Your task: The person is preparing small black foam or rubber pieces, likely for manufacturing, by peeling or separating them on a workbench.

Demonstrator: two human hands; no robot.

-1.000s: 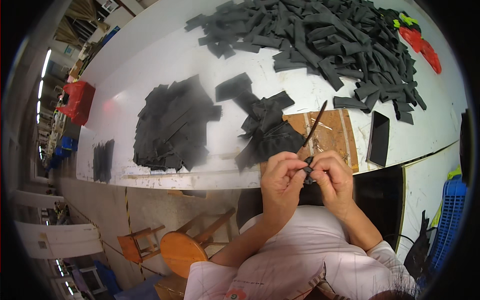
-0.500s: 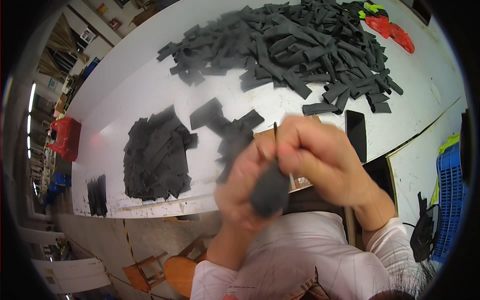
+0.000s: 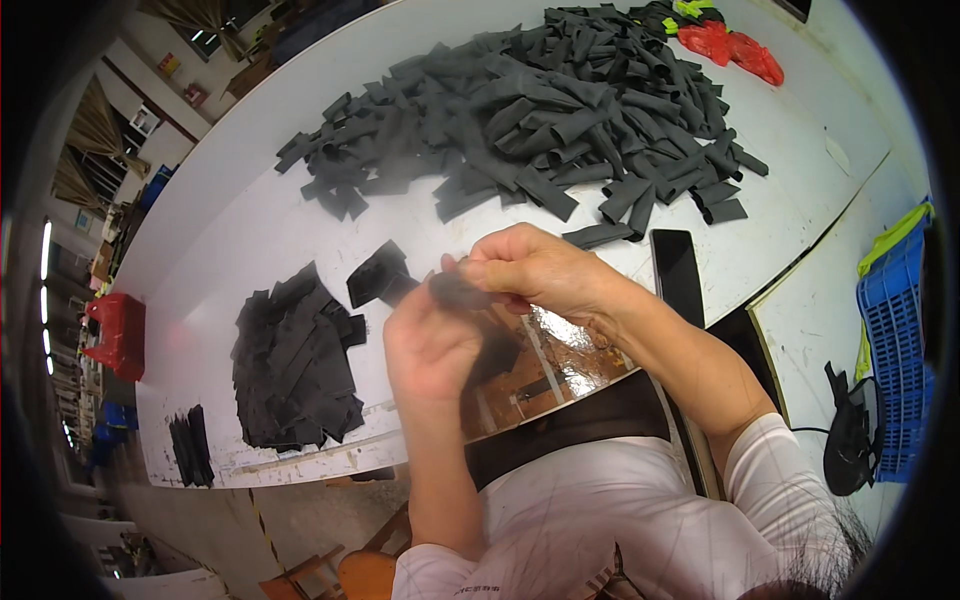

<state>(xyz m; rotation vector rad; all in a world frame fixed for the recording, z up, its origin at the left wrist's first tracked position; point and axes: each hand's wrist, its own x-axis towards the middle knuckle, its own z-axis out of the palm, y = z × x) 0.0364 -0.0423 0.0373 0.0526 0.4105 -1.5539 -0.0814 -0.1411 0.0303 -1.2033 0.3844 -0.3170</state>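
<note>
Both hands meet over the table's near edge, around a small dark grey fabric piece (image 3: 460, 291) that is blurred by motion. My right hand (image 3: 535, 270) pinches it between thumb and fingers. On its other side, my left hand (image 3: 428, 340) is closed against the same piece, its fingertips partly hidden. Just beyond my left hand lie loose dark fabric pieces (image 3: 378, 272). Another dark piece (image 3: 497, 350) shows below the hands; whether it hangs or lies there I cannot tell. A stack of flattened dark pieces (image 3: 297, 365) sits to the left.
A large heap of dark grey fabric tubes (image 3: 560, 110) covers the far table. Right of my hands lie a black phone (image 3: 678, 272) and a brown wooden panel (image 3: 545, 375). Further off are a red plastic bag (image 3: 730, 50), red container (image 3: 116, 337), small dark stack (image 3: 190, 447) and blue basket (image 3: 888, 375).
The view has shifted, and my hands have moved away from my body toward the loose pieces. Held upright between my hands before, the dark fabric now lies lower in the fingertips, partly covered.
</note>
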